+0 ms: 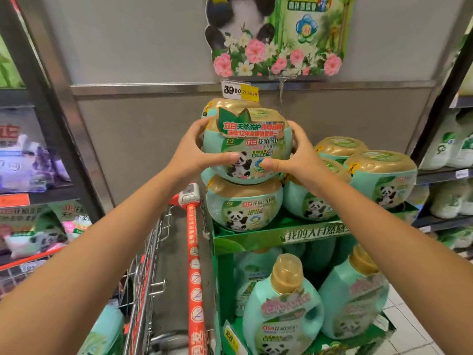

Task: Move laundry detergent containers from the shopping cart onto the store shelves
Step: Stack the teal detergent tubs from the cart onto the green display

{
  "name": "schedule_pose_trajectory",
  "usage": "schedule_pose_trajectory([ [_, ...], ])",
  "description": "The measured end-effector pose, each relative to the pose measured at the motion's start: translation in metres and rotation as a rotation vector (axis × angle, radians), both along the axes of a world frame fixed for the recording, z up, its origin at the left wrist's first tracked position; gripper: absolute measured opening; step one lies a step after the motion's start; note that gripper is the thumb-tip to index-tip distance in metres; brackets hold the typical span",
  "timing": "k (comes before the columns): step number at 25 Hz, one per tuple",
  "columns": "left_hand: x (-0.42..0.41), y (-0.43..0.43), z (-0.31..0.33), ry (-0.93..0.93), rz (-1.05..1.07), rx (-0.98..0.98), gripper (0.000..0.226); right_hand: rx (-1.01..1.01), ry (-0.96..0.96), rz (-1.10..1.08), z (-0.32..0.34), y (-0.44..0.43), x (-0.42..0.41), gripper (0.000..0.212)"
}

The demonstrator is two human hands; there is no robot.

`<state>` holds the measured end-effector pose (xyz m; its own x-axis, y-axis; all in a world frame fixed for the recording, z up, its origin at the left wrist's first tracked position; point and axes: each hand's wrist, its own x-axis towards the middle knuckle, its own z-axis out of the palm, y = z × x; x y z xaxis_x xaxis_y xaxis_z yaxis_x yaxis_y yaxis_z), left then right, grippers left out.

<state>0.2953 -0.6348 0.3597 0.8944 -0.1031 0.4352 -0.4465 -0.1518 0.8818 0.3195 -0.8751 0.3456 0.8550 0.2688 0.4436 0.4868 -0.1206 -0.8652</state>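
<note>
A round teal detergent tub (247, 147) with a gold lid and a panda label is held between both my hands. My left hand (194, 152) grips its left side, my right hand (297, 155) its right side. It rests on top of another identical tub (243, 203) standing on the green cardboard display shelf (276, 235). Several more tubs (381, 175) stand on the same shelf to the right. The shopping cart (153, 278) with a red handle (195, 265) is at lower left, with a teal container (107, 329) inside.
Teal detergent bottles (284, 311) with gold caps fill the display's lower level. A price tag (239, 90) and a panda sign (276, 34) rise behind the tubs. Dark shelves with detergent bags (30, 155) stand left, white bottles (450, 149) right.
</note>
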Motion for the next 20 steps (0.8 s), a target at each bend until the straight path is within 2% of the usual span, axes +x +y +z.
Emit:
schedule_pose_trajectory([
  [2, 0.000, 0.001, -0.002, -0.001, -0.005, 0.002, 0.101, 0.001, -0.032, -0.010, -0.004, 0.002, -0.002, 0.079],
  [6, 0.000, 0.001, -0.010, -0.005, -0.044, 0.003, 0.099, -0.005, -0.074, -0.023, -0.008, 0.003, -0.001, 0.083],
  [8, -0.001, 0.000, -0.013, 0.009, -0.035, -0.011, 0.102, -0.024, -0.069, -0.032, -0.009, 0.003, -0.001, 0.090],
  [11, -0.008, -0.001, -0.014, 0.019, 0.039, -0.014, 0.102, -0.073, -0.057, -0.108, -0.007, 0.006, -0.011, 0.115],
  [13, -0.018, -0.001, -0.015, 0.016, 0.102, -0.003, 0.098, -0.087, -0.109, -0.197, -0.007, 0.007, -0.022, 0.118],
  [15, -0.032, 0.001, -0.019, 0.030, 0.210, -0.014, 0.086, -0.082, -0.232, -0.362, -0.009, 0.007, -0.037, 0.104],
  [17, -0.053, 0.010, -0.031, 0.060, 0.360, -0.126, 0.063, 0.002, -0.383, -0.505, -0.014, 0.013, -0.059, 0.078],
  [18, -0.067, 0.018, -0.039, 0.071, 0.404, -0.201, 0.048, 0.060, -0.451, -0.510, -0.016, 0.019, -0.071, 0.061],
  [20, -0.097, 0.037, -0.058, 0.104, 0.447, -0.262, 0.026, 0.119, -0.517, -0.384, -0.021, 0.039, -0.094, 0.029],
])
